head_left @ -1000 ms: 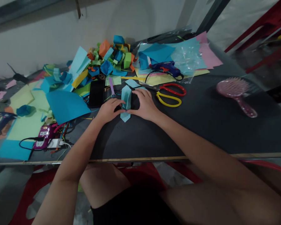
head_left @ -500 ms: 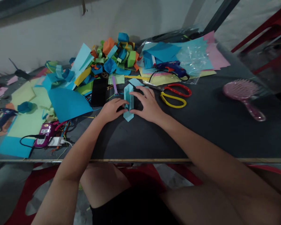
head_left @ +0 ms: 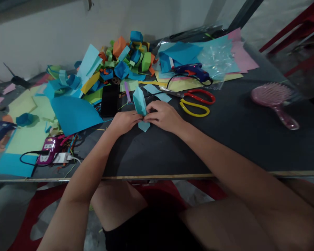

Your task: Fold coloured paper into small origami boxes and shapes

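A folded light-blue paper piece (head_left: pixel 140 101) stands tilted between my two hands above the dark table (head_left: pixel 225 139). My left hand (head_left: pixel 125 121) pinches its lower part from the left, fingers closed. My right hand (head_left: pixel 163 115) grips it from the right, fingers curled over the fold. The paper's pointed lower tip (head_left: pixel 144 127) shows just below my fingers. Its upper end rises clear of the table surface.
Red and yellow scissors (head_left: pixel 196 101) lie right of my hands, a blue glue gun (head_left: pixel 193 71) behind them. A black phone (head_left: pixel 109 100) and a heap of folded coloured papers (head_left: pixel 125 62) sit behind. A pink hairbrush (head_left: pixel 276 99) lies far right, a large blue sheet (head_left: pixel 73 113) at left.
The paper piece lay flat under my pressing fingers before; now both hands have closed on it and raised its upper end off the table.
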`<state>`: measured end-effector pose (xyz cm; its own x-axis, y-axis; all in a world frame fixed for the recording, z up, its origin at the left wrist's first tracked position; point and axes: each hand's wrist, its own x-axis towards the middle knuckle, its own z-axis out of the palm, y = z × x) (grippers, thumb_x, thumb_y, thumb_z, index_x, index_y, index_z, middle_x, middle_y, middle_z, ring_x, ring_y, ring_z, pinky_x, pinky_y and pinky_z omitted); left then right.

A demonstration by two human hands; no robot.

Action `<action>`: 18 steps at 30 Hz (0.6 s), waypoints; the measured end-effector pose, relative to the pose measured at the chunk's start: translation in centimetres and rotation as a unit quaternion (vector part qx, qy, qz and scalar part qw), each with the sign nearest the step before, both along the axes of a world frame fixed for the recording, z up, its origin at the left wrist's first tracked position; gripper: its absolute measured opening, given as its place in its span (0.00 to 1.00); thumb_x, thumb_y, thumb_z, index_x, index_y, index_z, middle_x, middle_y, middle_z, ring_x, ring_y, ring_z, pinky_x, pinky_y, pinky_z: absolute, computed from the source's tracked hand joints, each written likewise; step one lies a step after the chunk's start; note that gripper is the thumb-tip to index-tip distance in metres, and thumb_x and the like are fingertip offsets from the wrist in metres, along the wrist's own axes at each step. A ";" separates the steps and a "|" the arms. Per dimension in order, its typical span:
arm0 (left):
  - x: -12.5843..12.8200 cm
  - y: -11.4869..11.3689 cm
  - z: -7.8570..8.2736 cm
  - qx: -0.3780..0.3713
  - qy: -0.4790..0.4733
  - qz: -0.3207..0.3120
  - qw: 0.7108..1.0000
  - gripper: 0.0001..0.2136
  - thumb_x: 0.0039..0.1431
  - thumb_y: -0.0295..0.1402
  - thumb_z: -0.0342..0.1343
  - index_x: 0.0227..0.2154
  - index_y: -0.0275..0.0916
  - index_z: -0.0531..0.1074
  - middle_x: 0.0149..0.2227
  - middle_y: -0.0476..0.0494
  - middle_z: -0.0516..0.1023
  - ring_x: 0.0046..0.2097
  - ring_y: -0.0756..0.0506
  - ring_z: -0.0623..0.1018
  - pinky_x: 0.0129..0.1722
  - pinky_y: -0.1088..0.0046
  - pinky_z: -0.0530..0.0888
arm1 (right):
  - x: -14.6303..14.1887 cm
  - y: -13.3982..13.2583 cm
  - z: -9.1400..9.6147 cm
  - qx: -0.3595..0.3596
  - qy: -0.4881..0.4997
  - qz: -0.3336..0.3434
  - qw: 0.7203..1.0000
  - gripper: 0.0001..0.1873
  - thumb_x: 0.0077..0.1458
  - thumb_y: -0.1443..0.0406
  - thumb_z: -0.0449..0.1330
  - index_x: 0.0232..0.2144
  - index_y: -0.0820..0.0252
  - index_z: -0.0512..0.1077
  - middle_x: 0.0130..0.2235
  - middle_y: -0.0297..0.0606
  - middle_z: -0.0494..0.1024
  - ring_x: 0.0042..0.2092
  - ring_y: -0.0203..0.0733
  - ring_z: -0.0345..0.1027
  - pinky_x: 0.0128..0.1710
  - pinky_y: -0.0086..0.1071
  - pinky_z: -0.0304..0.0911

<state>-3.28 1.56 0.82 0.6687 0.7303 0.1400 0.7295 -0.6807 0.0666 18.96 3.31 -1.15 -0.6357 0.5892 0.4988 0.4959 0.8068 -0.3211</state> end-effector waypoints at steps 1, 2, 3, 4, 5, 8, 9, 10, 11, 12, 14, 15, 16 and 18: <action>0.0 0.0 0.0 -0.002 -0.006 -0.006 1.000 0.12 0.70 0.36 0.48 0.44 0.42 0.77 0.38 0.44 0.81 0.39 0.46 0.80 0.30 0.74 0.67 | 0.1 0.1 -0.2 0.001 -0.003 0.007 1.000 0.14 0.65 0.61 0.56 0.32 0.51 0.81 0.40 0.42 0.75 0.43 0.48 0.68 0.43 0.44 0.64; 0.0 0.0 0.0 0.000 -0.011 -0.008 1.000 0.13 0.70 0.36 0.48 0.44 0.41 0.77 0.38 0.45 0.81 0.39 0.46 0.80 0.29 0.74 0.67 | 0.3 0.1 -0.3 0.002 -0.003 0.012 1.000 0.13 0.65 0.61 0.56 0.34 0.52 0.81 0.39 0.41 0.76 0.41 0.46 0.69 0.41 0.42 0.64; 0.0 0.0 0.0 0.004 -0.015 -0.008 1.000 0.13 0.70 0.36 0.47 0.43 0.41 0.78 0.38 0.45 0.81 0.40 0.47 0.80 0.29 0.75 0.66 | 0.4 0.2 -0.4 0.006 -0.002 0.017 1.000 0.12 0.65 0.62 0.56 0.36 0.52 0.81 0.39 0.40 0.77 0.41 0.45 0.69 0.40 0.41 0.63; -0.1 0.0 0.0 0.009 -0.020 -0.007 1.000 0.14 0.70 0.37 0.47 0.43 0.41 0.78 0.38 0.45 0.81 0.40 0.47 0.80 0.29 0.75 0.66 | 0.5 0.2 -0.5 0.014 -0.002 0.023 1.000 0.11 0.65 0.63 0.57 0.38 0.53 0.80 0.40 0.40 0.78 0.40 0.45 0.70 0.39 0.40 0.63; -0.1 0.0 0.0 0.013 -0.025 -0.006 1.000 0.14 0.70 0.37 0.47 0.42 0.41 0.78 0.38 0.45 0.82 0.41 0.47 0.80 0.29 0.76 0.66 | 0.7 0.2 -0.5 0.025 -0.005 0.027 0.999 0.11 0.65 0.64 0.56 0.39 0.54 0.80 0.41 0.40 0.79 0.41 0.44 0.71 0.39 0.39 0.63; -0.1 -0.2 -0.1 0.030 -0.035 -0.004 0.999 0.14 0.70 0.38 0.48 0.41 0.41 0.79 0.39 0.45 0.83 0.40 0.48 0.80 0.29 0.75 0.66 | 0.9 0.2 -0.3 0.078 -0.033 0.027 0.996 0.12 0.66 0.65 0.56 0.40 0.57 0.80 0.41 0.40 0.81 0.40 0.44 0.71 0.39 0.38 0.62; -0.1 -0.2 -0.1 0.039 -0.033 -0.006 0.999 0.14 0.70 0.38 0.49 0.40 0.42 0.80 0.38 0.46 0.83 0.39 0.48 0.80 0.29 0.75 0.66 | 0.9 0.2 -0.2 0.098 -0.044 0.023 0.994 0.12 0.66 0.65 0.55 0.40 0.57 0.80 0.40 0.40 0.81 0.40 0.44 0.71 0.38 0.38 0.62; -0.1 -0.3 -0.2 0.050 -0.029 -0.008 0.998 0.14 0.70 0.38 0.48 0.39 0.42 0.80 0.38 0.46 0.83 0.38 0.48 0.80 0.28 0.75 0.65 | 0.9 0.2 -0.1 0.118 -0.055 0.016 0.991 0.13 0.66 0.65 0.54 0.40 0.57 0.79 0.40 0.40 0.81 0.40 0.44 0.71 0.38 0.38 0.61; -0.1 -0.3 -0.2 0.062 -0.024 -0.011 0.998 0.15 0.70 0.39 0.47 0.39 0.42 0.80 0.37 0.46 0.83 0.37 0.48 0.80 0.28 0.75 0.64 | 0.8 0.1 0.0 0.137 -0.062 0.007 0.989 0.13 0.67 0.65 0.54 0.39 0.57 0.79 0.40 0.40 0.81 0.41 0.45 0.71 0.38 0.39 0.61; -0.1 -0.4 -0.2 0.074 -0.017 -0.013 0.997 0.16 0.71 0.39 0.46 0.38 0.42 0.80 0.37 0.46 0.83 0.36 0.48 0.80 0.27 0.75 0.64 | 0.8 0.0 0.1 0.155 -0.066 -0.002 0.986 0.13 0.67 0.66 0.53 0.38 0.57 0.79 0.41 0.40 0.81 0.42 0.45 0.71 0.39 0.39 0.61; 0.0 -0.4 -0.3 0.094 -0.003 -0.020 0.995 0.18 0.71 0.40 0.45 0.38 0.41 0.80 0.34 0.45 0.82 0.33 0.48 0.79 0.26 0.74 0.62 | 0.7 -0.3 0.3 0.187 -0.074 -0.013 0.979 0.13 0.67 0.66 0.53 0.37 0.57 0.78 0.44 0.41 0.81 0.46 0.46 0.70 0.43 0.40 0.60; 0.0 -0.5 -0.3 0.102 0.002 -0.024 0.994 0.19 0.71 0.40 0.44 0.38 0.41 0.80 0.32 0.45 0.82 0.32 0.48 0.79 0.26 0.73 0.62 | 0.6 -0.4 0.4 0.205 -0.082 -0.016 0.975 0.13 0.67 0.67 0.53 0.36 0.57 0.78 0.46 0.41 0.81 0.48 0.46 0.69 0.44 0.40 0.60; 0.1 -0.5 -0.3 0.109 0.006 -0.028 0.994 0.19 0.71 0.40 0.44 0.38 0.40 0.80 0.31 0.45 0.81 0.31 0.48 0.78 0.26 0.73 0.62 | 0.5 -0.6 0.5 0.226 -0.093 -0.014 0.970 0.14 0.67 0.68 0.53 0.34 0.57 0.77 0.47 0.40 0.80 0.50 0.46 0.69 0.45 0.40 0.59; 0.2 -0.6 -0.3 0.118 0.010 -0.037 0.992 0.20 0.72 0.39 0.43 0.37 0.40 0.79 0.29 0.45 0.80 0.29 0.48 0.77 0.25 0.73 0.62 | 0.4 -0.8 0.6 0.273 -0.114 -0.008 0.955 0.15 0.66 0.70 0.53 0.31 0.57 0.77 0.49 0.37 0.80 0.51 0.45 0.68 0.46 0.39 0.58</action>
